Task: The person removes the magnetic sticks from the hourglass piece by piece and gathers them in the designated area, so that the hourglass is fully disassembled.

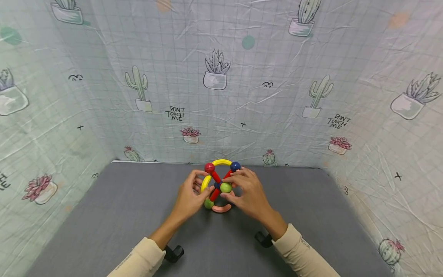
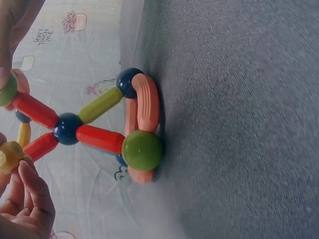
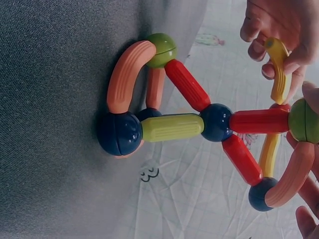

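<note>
A construction of coloured rods and balls stands upright on the grey table. Straight red rods [image 3: 259, 122] and a yellow-green rod [image 3: 172, 127] meet at a central blue ball [image 2: 68, 128]. Its base joins curved orange rods [image 2: 147, 102] to balls, including a green ball [image 2: 143, 150]. My left hand [image 1: 188, 194] pinches a curved yellow rod [image 3: 280, 74], whose lower end is close to the red ball [image 1: 209, 168]; contact is unclear. Thumb and fingers of my right hand [image 1: 249, 192] hold the upper green ball [image 1: 226, 187], to which a curved orange rod [image 3: 294, 172] is joined.
The grey table [image 1: 114, 223] extends around the construction. Behind and beside it hangs a pale cloth [image 1: 155, 57] printed with cacti. Black bands with mounts [image 1: 174, 254] are on both wrists. Another curved yellow rod [image 1: 222, 162] spans the far top side.
</note>
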Tool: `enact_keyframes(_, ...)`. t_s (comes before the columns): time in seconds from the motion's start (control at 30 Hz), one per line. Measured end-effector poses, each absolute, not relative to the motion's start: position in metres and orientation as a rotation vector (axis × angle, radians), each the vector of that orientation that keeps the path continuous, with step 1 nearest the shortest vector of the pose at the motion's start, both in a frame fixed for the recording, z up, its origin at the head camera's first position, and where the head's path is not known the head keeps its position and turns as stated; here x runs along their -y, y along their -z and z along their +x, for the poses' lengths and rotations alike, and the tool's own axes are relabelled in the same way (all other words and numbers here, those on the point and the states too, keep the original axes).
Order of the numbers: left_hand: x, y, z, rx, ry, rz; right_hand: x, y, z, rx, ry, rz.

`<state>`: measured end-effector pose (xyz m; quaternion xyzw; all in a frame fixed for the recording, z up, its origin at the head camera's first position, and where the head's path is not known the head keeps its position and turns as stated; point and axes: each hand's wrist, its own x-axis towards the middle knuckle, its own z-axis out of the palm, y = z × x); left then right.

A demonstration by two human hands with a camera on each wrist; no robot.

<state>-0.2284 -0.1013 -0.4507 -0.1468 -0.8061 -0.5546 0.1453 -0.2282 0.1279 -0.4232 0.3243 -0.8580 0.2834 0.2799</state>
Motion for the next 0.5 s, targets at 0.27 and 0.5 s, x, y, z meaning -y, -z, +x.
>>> enact_keyframes(0.27,0.135,0.448,-0.218,2.463,1.536,-0.412,-0.128,0.422,-0.227,2.309,-0.745,0.867)
enact_keyframes(0.5,0.188,0.454,-0.207,2.553,1.443,-0.332,-0.129,0.425,-0.228,2.304,-0.763,0.87)
